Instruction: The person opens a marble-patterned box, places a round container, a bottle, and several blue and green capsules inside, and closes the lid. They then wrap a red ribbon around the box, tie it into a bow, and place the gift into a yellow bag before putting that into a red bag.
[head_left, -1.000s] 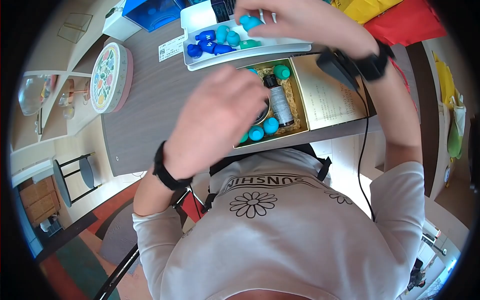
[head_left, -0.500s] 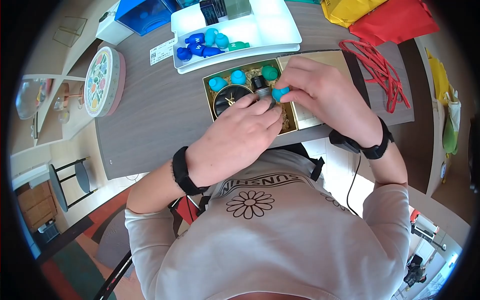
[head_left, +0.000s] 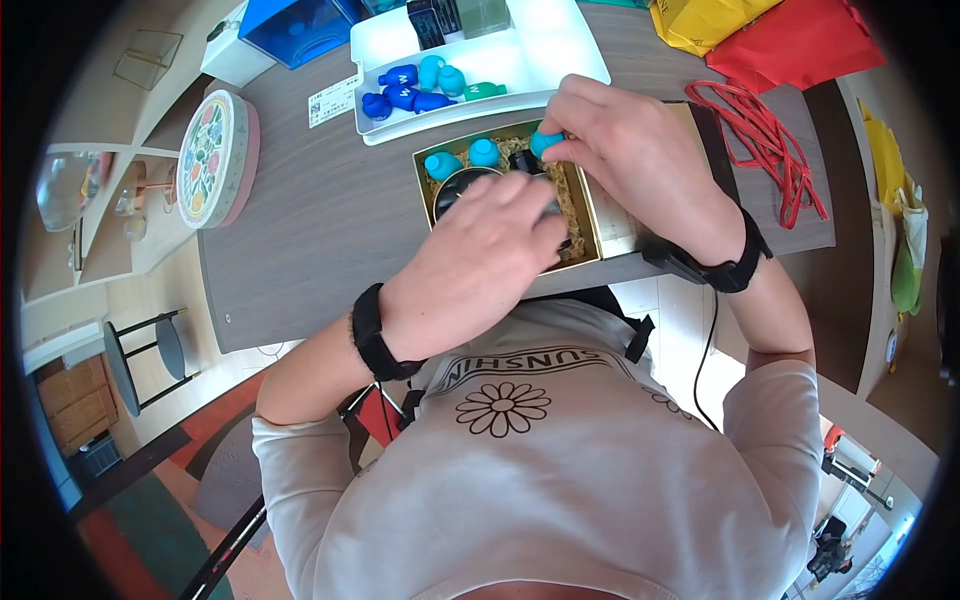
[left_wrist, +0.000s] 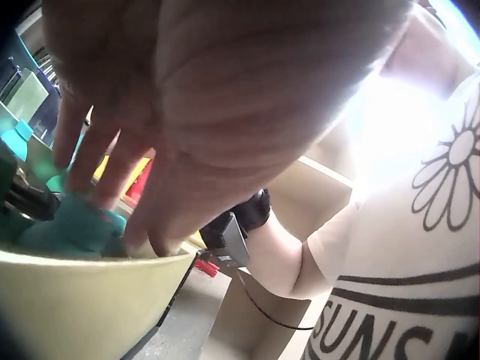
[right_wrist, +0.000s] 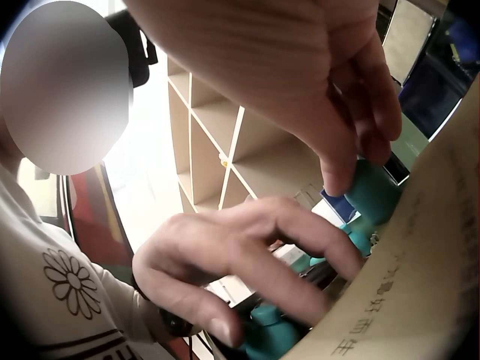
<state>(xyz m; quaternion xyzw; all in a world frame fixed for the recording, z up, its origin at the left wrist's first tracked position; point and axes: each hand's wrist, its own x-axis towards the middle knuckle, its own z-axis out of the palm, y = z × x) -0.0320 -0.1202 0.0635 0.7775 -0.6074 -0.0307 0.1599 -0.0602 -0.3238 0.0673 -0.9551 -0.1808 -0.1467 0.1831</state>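
Note:
My right hand (head_left: 635, 150) pinches a small teal bottle (head_left: 546, 143) between thumb and fingertips at the far right corner of the gold box (head_left: 592, 235). In the right wrist view, the teal bottle (right_wrist: 375, 191) sits just below those fingertips. Palm down over the middle of the box is my left hand (head_left: 485, 245), its loosely bent fingers reaching inside. Beneath it, a dark bottle (head_left: 522, 162) and a round black container (head_left: 462, 188) are partly hidden. Two more teal bottles (head_left: 484, 153) stand along the far side. Another teal bottle (left_wrist: 75, 229) shows beside my left fingers in the left wrist view.
Beyond the box, a white tray (head_left: 540, 50) holds several blue, teal and green bottles (head_left: 400, 95) plus dark boxes. A bundle of red cord (head_left: 765, 150) lies at the right, near red and yellow bags (head_left: 800, 45). A floral round tin (head_left: 208, 160) is at the left.
My right hand has brought a teal bottle from over the white tray to the gold box, then to its far right corner. My left hand has moved right over the box's middle.

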